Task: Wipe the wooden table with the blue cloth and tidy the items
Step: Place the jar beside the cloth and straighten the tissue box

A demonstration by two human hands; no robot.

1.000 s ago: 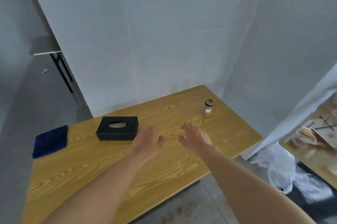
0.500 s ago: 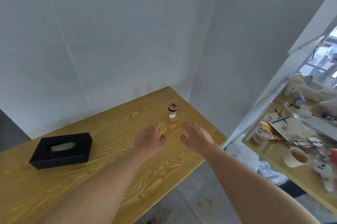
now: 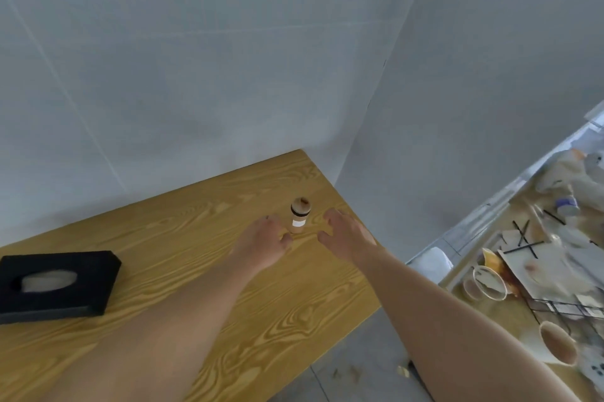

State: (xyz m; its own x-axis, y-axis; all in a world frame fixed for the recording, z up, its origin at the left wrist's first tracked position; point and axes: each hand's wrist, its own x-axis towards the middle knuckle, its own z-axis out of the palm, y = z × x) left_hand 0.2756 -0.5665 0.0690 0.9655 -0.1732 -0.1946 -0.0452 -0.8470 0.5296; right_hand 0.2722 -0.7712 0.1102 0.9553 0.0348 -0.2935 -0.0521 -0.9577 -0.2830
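A small brown bottle (image 3: 299, 215) with a black band and a white label stands upright near the far right corner of the wooden table (image 3: 202, 205). My left hand (image 3: 263, 243) hovers just left of it, fingers loosely curled and holding nothing. My right hand (image 3: 346, 234) hovers just right of it, fingers spread and empty. Neither hand touches the bottle. A black tissue box (image 3: 55, 284) lies at the table's left side. The blue cloth is out of view.
White walls close the table's far side and right corner. To the right, across a gap of grey floor (image 3: 353, 365), a second cluttered table (image 3: 536, 274) carries cups, papers and a wire rack.
The view has swung right, so the blue cloth left the frame. Both hands have moved toward the bottle and now flank it closely.
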